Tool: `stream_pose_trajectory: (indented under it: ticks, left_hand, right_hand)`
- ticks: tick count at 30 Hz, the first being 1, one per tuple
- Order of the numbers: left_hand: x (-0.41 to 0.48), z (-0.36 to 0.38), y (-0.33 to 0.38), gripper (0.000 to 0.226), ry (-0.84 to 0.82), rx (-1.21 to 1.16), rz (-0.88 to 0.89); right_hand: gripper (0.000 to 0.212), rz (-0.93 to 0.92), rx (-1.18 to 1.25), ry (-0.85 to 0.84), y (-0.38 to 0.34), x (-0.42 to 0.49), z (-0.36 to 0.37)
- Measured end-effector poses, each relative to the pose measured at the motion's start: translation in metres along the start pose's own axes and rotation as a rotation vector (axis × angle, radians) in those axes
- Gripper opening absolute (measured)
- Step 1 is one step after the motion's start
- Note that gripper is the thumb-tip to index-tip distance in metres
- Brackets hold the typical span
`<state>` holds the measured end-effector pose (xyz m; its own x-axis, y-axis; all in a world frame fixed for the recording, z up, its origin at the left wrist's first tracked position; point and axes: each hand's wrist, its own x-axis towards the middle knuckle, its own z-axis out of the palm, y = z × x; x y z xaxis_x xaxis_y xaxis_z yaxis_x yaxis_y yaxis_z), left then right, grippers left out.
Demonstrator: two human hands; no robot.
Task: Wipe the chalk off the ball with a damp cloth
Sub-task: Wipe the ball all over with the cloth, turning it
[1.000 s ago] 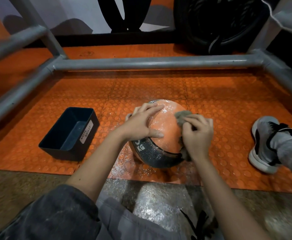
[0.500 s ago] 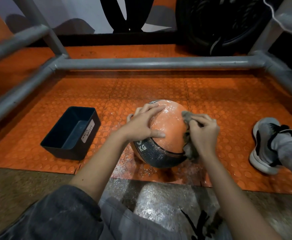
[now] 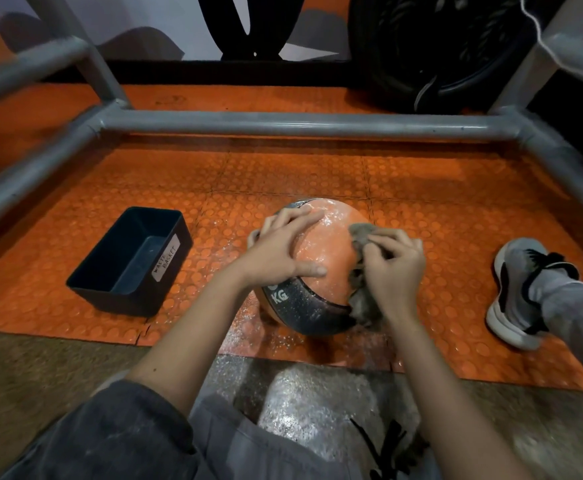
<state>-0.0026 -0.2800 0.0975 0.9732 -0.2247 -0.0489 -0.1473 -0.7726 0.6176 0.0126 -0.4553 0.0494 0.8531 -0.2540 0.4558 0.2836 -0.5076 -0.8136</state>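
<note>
**Heavy ball, dusty skin: brace it on top, wipe from the side**

Nearest you, past your knees, the grey floor (image 3: 304,403) carries a scatter of white dust. Just beyond it the ball (image 3: 321,258) sits on the orange studded mat (image 3: 456,209), close to the mat's front edge.

Your left hand (image 3: 283,251) lies flat on the ball's upper left, with the fingers spread and the thumb stretched across the orange panel. It presses and grips nothing. Your right hand (image 3: 394,268) is curled round the grey cloth (image 3: 361,301) and pinches it against the ball's right flank. One end of the cloth pokes out above your fingers and the rest trails down to the mat.

The "KG" printed on the ball's black band suggests a weighted ball. Expect it to be heavy and firm and slow to move, though it is round enough to roll away from a sideways push. Dust and damp together will likely make the skin slick, so brace with the palm on top, opposite the cloth, not with the fingertips.

The ball has orange panels and a black band. Chalk (image 3: 331,220) speckles the crown and the band, and more lies on the mat around its base.

Farther off, an open dark bin (image 3: 110,292) stands well to the left and a grey shoe (image 3: 511,292) lies to the right. Beyond them are a grey bar (image 3: 283,123) and then a black tyre (image 3: 421,46).
</note>
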Motion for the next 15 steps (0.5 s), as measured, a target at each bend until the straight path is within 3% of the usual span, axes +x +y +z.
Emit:
stream_pose_trajectory:
  ticks: [2,4,12,15]
  left_hand:
    - [0.002,0.000,0.001,0.084,-0.005,-0.002,0.000]
    - [0.003,0.000,0.000,0.084,-0.006,0.002,0.004]
    - [-0.004,-0.004,-0.011,0.082,0.044,0.022,0.024]
    - [-0.009,-0.003,-0.015,0.083,0.050,0.008,0.020]
  right_hand:
    - [0.017,0.143,-0.005,-0.027,0.012,0.007,-0.004]
    - [0.018,0.143,-0.054,-0.031,0.015,0.006,-0.006]
    - [0.028,-0.405,-0.151,-0.100,-0.028,-0.024,0.018]
    - [0.026,-0.387,-0.112,-0.062,-0.019,-0.021,0.014]
